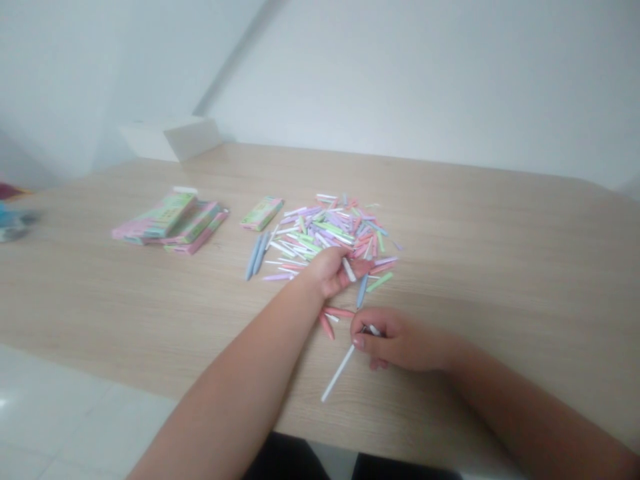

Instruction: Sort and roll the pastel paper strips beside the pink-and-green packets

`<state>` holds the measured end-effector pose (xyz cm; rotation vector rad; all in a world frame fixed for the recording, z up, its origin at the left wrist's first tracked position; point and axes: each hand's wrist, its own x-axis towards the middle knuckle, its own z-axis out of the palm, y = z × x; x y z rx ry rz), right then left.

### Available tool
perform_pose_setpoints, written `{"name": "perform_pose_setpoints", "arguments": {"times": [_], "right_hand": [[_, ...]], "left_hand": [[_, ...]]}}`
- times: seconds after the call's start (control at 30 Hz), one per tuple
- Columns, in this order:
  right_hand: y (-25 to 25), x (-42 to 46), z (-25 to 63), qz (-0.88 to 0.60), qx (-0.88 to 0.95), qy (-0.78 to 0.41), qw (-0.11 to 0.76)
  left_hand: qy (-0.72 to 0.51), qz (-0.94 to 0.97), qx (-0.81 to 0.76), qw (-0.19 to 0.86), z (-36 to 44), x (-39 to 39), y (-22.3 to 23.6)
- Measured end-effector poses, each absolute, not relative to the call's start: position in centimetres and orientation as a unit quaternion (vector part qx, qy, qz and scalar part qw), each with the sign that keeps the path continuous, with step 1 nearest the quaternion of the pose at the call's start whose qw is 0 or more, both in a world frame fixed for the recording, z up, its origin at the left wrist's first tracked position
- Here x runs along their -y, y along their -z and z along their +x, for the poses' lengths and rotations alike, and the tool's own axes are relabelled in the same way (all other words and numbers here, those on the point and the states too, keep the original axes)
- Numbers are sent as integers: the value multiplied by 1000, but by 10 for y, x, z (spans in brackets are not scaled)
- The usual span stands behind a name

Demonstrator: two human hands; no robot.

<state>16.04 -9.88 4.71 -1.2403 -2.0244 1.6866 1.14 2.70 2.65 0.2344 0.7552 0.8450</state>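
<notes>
My left hand (336, 270) reaches to the near side of a pile of pastel, pen-like pieces (325, 227). A short white stick (349, 269) is held between its thumb and fingers. Nearer the table edge, my right hand (383, 337) is closed around a long thin white stick (337, 375), which points down toward me. Something pale also shows inside those curled fingers, too small to make out. Between the hands lie red pieces (327, 325). A blue piece (362, 292) and a green piece (380, 282) rest just beyond my right hand.
Several pink-and-green flat boxes (195, 227) are stacked at the left, and a single similar box (263, 213) lies beside the pile. Two blue pens (257, 256) lie in front of it. A white box (173, 139) stands at the back left of the wooden table (500, 267).
</notes>
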Motion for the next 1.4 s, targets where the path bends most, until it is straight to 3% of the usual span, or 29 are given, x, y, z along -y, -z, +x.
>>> {"name": "perform_pose_setpoints", "arguments": {"times": [0.7, 1.4], "right_hand": [[-48, 99, 161, -436, 701, -556, 97], [-42, 98, 162, -443, 701, -549, 103]], "left_hand": [[-379, 205, -294, 853, 6, -24, -30], [-348, 242, -341, 839, 1, -25, -29]]}}
